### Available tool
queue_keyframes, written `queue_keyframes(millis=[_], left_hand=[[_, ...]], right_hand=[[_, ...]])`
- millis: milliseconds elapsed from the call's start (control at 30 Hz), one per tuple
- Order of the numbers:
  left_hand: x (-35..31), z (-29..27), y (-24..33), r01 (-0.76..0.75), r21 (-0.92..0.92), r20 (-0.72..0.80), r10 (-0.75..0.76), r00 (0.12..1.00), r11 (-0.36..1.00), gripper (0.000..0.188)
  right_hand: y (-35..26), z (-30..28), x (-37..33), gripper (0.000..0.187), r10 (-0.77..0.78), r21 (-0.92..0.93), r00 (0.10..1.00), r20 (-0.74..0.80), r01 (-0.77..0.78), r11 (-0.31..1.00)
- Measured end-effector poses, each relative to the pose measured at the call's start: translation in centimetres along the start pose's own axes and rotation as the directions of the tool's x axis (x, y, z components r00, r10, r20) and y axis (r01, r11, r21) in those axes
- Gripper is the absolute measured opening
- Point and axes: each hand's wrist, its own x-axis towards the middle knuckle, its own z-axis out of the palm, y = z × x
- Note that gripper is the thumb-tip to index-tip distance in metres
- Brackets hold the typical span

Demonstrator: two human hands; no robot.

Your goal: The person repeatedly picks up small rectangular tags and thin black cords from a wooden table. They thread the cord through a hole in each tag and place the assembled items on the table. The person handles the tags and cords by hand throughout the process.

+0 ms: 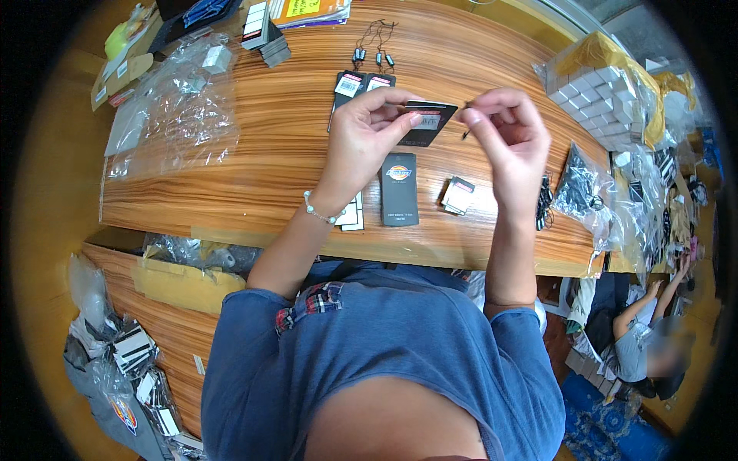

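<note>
My left hand (365,138) grips a black hang tag (423,137) with a white barcode sticker, thumb on its face. Just right of the tag, my right hand (511,142) pinches a thin black tag string (465,135); whether it passes through the tag I cannot tell. Beneath them, a black hang tag (399,207) lies face up on the table. A small stack of white stickers or cards (459,197) sits to its right. White label cards (352,215) show partly under my left wrist. Beyond my hands lie stickered tags (349,83) with black strings (375,55) stretched out behind them.
Clear plastic bags (188,115) spread over the table's left side. A stack of cards (273,46) stands at the back. Bundled black strings (544,201), a bag of black items (578,184) and wrapped white boxes (596,92) line the right. Another person (634,346) sits at lower right.
</note>
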Motion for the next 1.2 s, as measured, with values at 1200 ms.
queue_keyframes(millis=[1200], left_hand=[[-0.4,-0.7,2.5,-0.218,0.397,0.100,0.194,0.976,0.892,0.013]], right_hand=[[1.4,3.2,-0.4,0.020,-0.223,-0.548,0.973,0.054,0.215,0.808]])
